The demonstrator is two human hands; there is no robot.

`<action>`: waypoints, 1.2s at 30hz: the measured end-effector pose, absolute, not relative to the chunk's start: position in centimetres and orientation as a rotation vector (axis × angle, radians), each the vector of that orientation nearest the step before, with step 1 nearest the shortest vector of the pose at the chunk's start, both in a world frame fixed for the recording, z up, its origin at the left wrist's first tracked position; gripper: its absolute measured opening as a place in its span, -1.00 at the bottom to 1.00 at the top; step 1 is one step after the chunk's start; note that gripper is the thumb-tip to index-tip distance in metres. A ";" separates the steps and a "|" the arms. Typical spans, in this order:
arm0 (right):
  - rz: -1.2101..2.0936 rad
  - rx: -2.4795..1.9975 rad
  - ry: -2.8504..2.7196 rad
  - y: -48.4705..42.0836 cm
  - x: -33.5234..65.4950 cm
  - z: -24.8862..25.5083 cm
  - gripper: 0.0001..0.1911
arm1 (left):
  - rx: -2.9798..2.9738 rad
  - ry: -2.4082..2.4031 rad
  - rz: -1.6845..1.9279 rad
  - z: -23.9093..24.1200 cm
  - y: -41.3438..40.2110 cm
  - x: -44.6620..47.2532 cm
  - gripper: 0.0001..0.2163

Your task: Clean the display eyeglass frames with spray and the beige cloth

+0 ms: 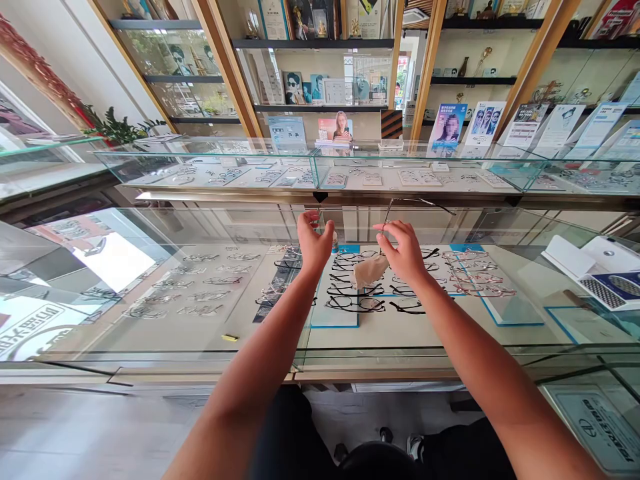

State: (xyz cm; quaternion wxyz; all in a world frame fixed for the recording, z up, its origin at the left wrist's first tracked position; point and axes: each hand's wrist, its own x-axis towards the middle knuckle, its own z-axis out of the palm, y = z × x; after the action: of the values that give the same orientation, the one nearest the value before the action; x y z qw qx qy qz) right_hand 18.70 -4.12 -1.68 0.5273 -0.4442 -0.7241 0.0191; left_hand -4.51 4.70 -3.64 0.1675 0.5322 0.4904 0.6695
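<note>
My right hand (404, 252) pinches a thin-framed pair of eyeglasses (423, 202), with one slender temple reaching out to the right above the fingers. Much of the frame is hidden or too fine to make out. Just below and left of that hand is a beige cloth (370, 271); whether the fingers touch it I cannot tell. My left hand (315, 243) is raised to the left of the eyeglasses, thumb and fingers apart, holding nothing. Both hands are over a glass display counter (280, 360), and rows of dark-framed glasses (356, 304) show under its top.
An open white case (575, 257) stands on the counter at the right. Clear-framed glasses (200, 310) and a small yellow object (229, 338) are at the left. Behind runs a second glass showcase (225, 160), with upright leaflets (447, 130) and wall shelves beyond.
</note>
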 end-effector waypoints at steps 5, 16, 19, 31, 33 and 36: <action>0.050 -1.052 -1.729 -4.2 18.6 -1.5 -0.73 | 1.574 1.593 1.585 -5.2 5.2 -4.7 -0.53; 0.048 -1.049 -1.735 -4.2 18.6 -1.5 -0.73 | 1.710 1.756 1.288 -4.8 5.2 -5.3 -0.72; 0.052 -1.056 -1.733 -4.2 18.6 -1.6 -0.73 | 1.760 1.743 1.260 -4.6 5.0 -5.5 -0.74; 0.262 -1.010 -1.678 -4.3 18.8 -1.6 -0.67 | 1.227 0.740 1.326 -0.3 2.5 -4.0 -0.53; 0.408 -0.996 -1.658 -4.4 18.7 -1.5 -0.60 | 1.142 0.634 1.247 0.3 1.8 -3.9 -0.48; 0.581 -0.964 -1.639 -4.5 18.7 -1.3 -0.48 | 1.025 0.557 1.171 1.0 1.1 -3.9 -0.56</action>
State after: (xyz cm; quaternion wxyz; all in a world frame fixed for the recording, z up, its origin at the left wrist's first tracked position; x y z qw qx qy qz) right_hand 18.69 -4.46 -1.33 0.5452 -0.4065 -0.6910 0.2450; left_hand -3.89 1.12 1.03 0.6774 0.4562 0.2477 0.5212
